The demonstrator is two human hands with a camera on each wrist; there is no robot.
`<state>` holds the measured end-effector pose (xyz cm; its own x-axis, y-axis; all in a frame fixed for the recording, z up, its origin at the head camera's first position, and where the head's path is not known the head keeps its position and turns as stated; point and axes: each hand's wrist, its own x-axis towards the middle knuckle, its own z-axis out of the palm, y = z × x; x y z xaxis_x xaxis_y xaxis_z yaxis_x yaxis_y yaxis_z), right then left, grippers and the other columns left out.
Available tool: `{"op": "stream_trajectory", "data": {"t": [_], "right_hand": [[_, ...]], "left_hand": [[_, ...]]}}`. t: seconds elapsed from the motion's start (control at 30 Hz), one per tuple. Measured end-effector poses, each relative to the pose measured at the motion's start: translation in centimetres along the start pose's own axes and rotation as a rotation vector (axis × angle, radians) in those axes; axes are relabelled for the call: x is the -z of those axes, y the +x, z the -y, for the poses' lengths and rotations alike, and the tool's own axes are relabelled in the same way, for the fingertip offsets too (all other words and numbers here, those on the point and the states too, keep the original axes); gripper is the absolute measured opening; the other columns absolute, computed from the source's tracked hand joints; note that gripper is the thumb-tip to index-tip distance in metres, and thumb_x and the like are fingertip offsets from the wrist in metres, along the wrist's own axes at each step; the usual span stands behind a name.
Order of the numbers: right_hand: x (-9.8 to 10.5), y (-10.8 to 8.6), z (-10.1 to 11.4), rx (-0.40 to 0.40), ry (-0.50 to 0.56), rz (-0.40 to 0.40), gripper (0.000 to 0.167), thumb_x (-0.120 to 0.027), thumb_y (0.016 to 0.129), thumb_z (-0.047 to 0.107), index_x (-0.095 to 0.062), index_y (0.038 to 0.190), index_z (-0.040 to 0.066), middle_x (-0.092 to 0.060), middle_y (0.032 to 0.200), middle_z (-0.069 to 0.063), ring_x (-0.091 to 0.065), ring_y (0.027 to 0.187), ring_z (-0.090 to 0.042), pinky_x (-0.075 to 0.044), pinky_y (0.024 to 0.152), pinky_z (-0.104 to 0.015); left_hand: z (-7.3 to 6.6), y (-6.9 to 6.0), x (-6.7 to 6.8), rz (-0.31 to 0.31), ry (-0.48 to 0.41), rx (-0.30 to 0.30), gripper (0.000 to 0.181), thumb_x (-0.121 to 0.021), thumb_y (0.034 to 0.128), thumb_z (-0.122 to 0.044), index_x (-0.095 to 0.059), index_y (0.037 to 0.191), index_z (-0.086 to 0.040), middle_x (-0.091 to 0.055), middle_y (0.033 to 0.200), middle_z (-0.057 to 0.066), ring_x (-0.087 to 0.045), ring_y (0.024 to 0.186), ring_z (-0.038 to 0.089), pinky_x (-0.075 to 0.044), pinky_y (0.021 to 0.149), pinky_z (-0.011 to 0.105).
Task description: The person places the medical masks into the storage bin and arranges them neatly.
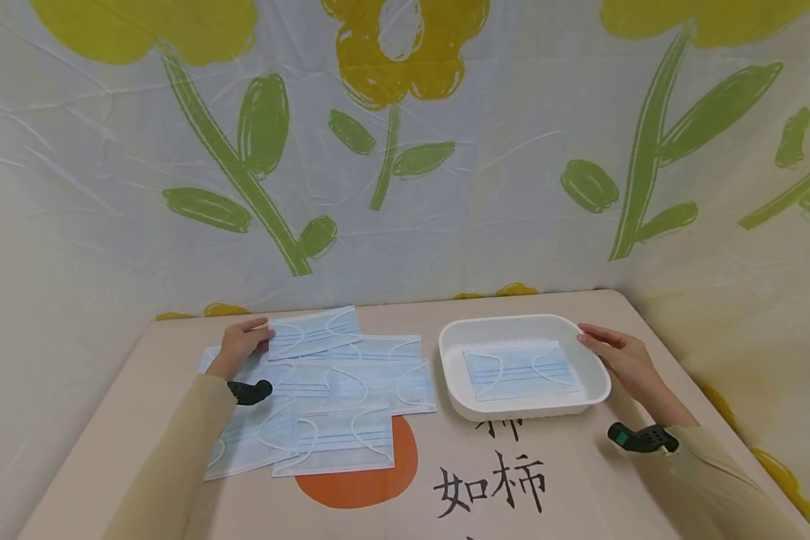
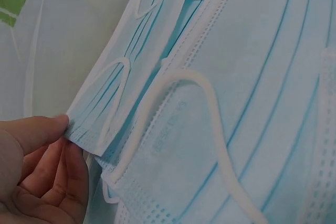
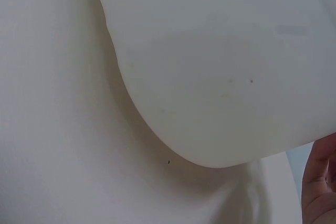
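My left hand [image 1: 244,346] pinches a blue face mask [image 1: 315,333] by its left end, between thumb and fingers. This mask is tilted up at the back of a spread of overlapping face masks [image 1: 340,439], whose white ear loops show. In the left wrist view the pinched mask [image 2: 113,72] leans behind a nearer mask [image 2: 247,77]. My right hand [image 1: 624,360] holds the right rim of a white plastic tray [image 1: 455,390]. Inside the tray one mask [image 1: 521,370] lies flat. The right wrist view shows the tray's outer wall [image 3: 210,77] and part of the hand [image 3: 320,177].
The pale table [image 1: 553,487] bears black characters [image 1: 489,484] and an orange print [image 1: 358,487], partly covered by masks. Behind it hangs a white curtain [image 1: 499,225] with yellow flowers and green leaves. Dark bands [image 1: 641,438] sit on both wrists.
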<state>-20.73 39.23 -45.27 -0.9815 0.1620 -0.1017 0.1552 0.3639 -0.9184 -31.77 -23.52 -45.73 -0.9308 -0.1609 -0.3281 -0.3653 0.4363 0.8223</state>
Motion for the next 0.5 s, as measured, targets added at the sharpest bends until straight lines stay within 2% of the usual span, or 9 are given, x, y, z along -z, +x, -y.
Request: {"op": "stream_trajectory", "data": {"t": [0.07,0.2,0.4,0.5], "right_hand": [[0.01,-0.03,0.07,0.006,-0.003,-0.001,0.067,-0.060,0.093,0.039,-0.042,0.140,-0.005,-0.050,0.092,0.037,-0.055,0.084,0.018,-0.051,0.074,-0.009],[0.00,0.03,0.29,0.021,-0.016,-0.002,0.068,-0.060,0.093,0.040,-0.041,0.140,-0.007,-0.049,0.093,0.036,-0.054,0.085,0.019,-0.051,0.074,-0.008],[-0.04,0.01,0.16,0.022,-0.013,-0.008,0.068,-0.060,0.093,0.039,-0.041,0.140,-0.007,-0.049,0.092,0.036,-0.054,0.084,0.019,-0.051,0.074,-0.008],[-0.03,-0.06,0.00,0.022,-0.006,-0.012,0.067,-0.060,0.093,0.039,-0.042,0.139,-0.007,-0.050,0.092,0.036,-0.055,0.084,0.018,-0.051,0.074,-0.009]], "left_hand": [[0.05,-0.04,-0.13,0.012,-0.004,0.003,0.054,-0.054,0.0975,-0.026,-0.039,0.147,-0.011,-0.047,0.142,0.020,-0.052,0.100,0.022,-0.047,0.098,0.030],[0.29,0.00,-0.37,0.022,-0.022,0.008,0.054,-0.054,0.0980,-0.025,-0.037,0.148,-0.010,-0.042,0.148,0.020,-0.049,0.114,0.028,-0.038,0.111,0.041],[0.32,-0.10,-0.49,0.035,-0.023,-0.004,0.054,-0.053,0.0989,-0.024,-0.037,0.147,-0.008,-0.042,0.147,0.019,-0.050,0.114,0.026,-0.040,0.110,0.039],[0.23,-0.33,-0.52,0.029,-0.018,-0.010,0.053,-0.053,0.0990,-0.025,-0.038,0.147,-0.007,-0.045,0.145,0.019,-0.052,0.105,0.022,-0.047,0.102,0.031]]}}
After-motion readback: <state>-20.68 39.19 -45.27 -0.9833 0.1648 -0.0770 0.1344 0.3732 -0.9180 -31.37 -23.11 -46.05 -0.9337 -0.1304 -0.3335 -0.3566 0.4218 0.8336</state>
